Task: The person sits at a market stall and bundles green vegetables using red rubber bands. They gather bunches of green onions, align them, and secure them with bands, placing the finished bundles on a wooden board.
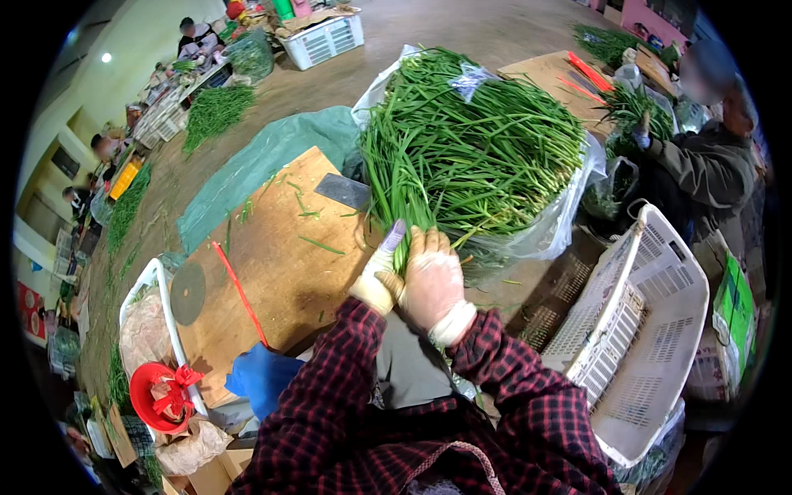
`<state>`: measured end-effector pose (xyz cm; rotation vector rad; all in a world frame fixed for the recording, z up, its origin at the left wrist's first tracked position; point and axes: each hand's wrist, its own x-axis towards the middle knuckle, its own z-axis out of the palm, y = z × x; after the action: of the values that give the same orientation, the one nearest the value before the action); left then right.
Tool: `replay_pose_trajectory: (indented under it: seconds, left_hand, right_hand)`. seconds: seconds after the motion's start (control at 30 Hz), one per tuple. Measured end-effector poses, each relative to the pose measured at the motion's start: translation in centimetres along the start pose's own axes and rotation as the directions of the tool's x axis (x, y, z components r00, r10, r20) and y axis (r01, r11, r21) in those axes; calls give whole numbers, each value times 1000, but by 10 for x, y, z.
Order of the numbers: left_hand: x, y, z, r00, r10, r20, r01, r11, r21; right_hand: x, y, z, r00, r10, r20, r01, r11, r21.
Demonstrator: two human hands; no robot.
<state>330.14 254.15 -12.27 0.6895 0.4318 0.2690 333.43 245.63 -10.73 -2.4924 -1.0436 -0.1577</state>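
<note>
Left hand (373,282) and right hand (434,285) grip stalks (400,206) beside the board's (305,268) edge.

A vegetable-handling workshop is indicated by chives (495,140) heaped in plastic sheeting (544,239), slotted white crates (660,330), wooden work boards (272,289) and workers (709,169) spread around a large hall.

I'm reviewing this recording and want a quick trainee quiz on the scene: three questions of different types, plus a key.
1. True or false: the large perforated white crate stands to the right of the right hand.

2. What do the right hand and left hand grip together?
A) a blue cloth
B) green stalks
C) a red strip

3. Fill in: loose green pieces lie on the brown wooden ____.

Key: 1 true; 2 B; 3 board.
</note>
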Motion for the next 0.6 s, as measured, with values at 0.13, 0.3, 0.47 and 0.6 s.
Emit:
replay_pose_trajectory:
  seconds: [0.13,0.3,0.47,0.6]
  left_hand:
    - [-59,37,-62,955,-191,225,256,915,-310]
    - [-111,30,-125,936,-283,208,351,771,-531]
    - [-136,-14,-174,959,-264,106,267,709,-653]
    - [-158,-29,-195,978,-207,-25,153,793,-590]
  right_hand:
    - [-36,-63,-13,961,-251,-113,262,960,98]
    - [-80,-101,26,936,-352,14,311,843,438]
    - [-103,-112,54,894,-321,311,208,915,347]
    - [-102,-105,44,809,-462,364,264,839,477]
